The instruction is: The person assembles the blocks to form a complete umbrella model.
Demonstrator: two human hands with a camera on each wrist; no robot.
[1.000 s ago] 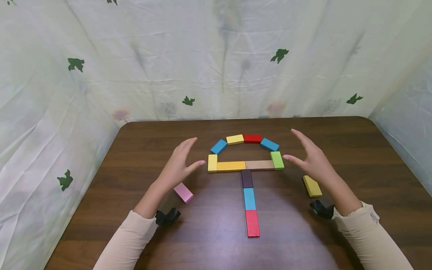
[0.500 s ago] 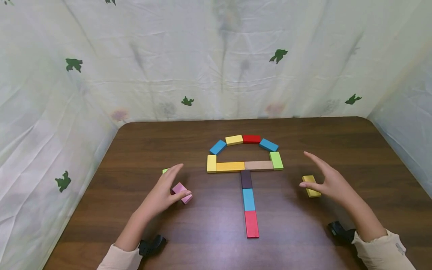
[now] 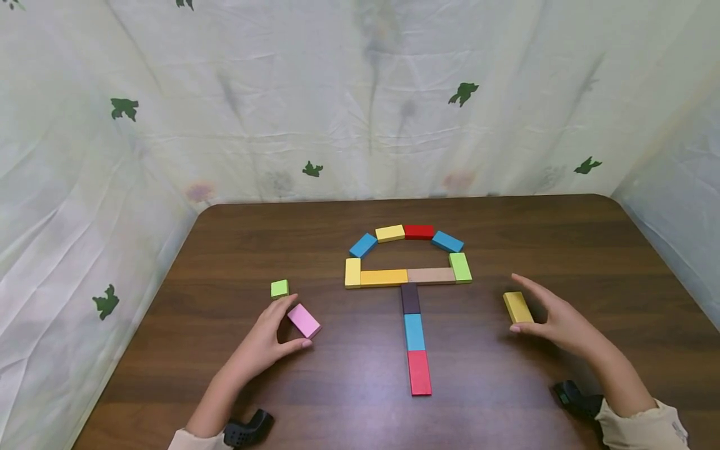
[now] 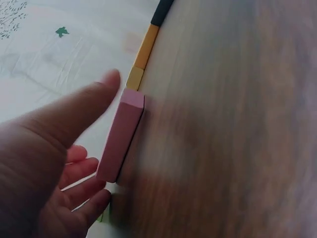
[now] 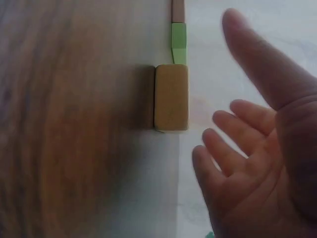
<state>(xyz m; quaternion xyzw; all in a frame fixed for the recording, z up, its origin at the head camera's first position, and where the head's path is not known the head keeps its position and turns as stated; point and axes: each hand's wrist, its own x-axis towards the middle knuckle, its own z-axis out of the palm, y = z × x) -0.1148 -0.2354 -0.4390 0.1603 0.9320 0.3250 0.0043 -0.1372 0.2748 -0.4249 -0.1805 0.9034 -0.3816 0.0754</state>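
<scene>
In the head view my left hand (image 3: pixel 261 340) is spread around a pink block (image 3: pixel 304 321), thumb near its front end and fingers by its left side. The left wrist view shows the same pink block (image 4: pixel 121 136) lying on the table, the hand holding nothing. A small green block (image 3: pixel 279 288) lies just beyond those fingers. My right hand (image 3: pixel 565 322) hovers, fingers apart, over the right side of a yellow block (image 3: pixel 517 307), its thumb by the front end. In the right wrist view this block (image 5: pixel 172 97) is apart from the fingers.
Mid-table, an outline of flat blocks lies on the wooden table (image 3: pixel 478 400): blue, yellow, red and green ones above an orange block (image 3: pixel 384 278) and a tan block (image 3: pixel 431 275). A stem of dark, light blue and red blocks (image 3: pixel 419 373) runs down from it.
Both hands have moved back toward the near side and outward, away from the block outline, and come down beside the pink and yellow blocks. The small green block has come into view.
</scene>
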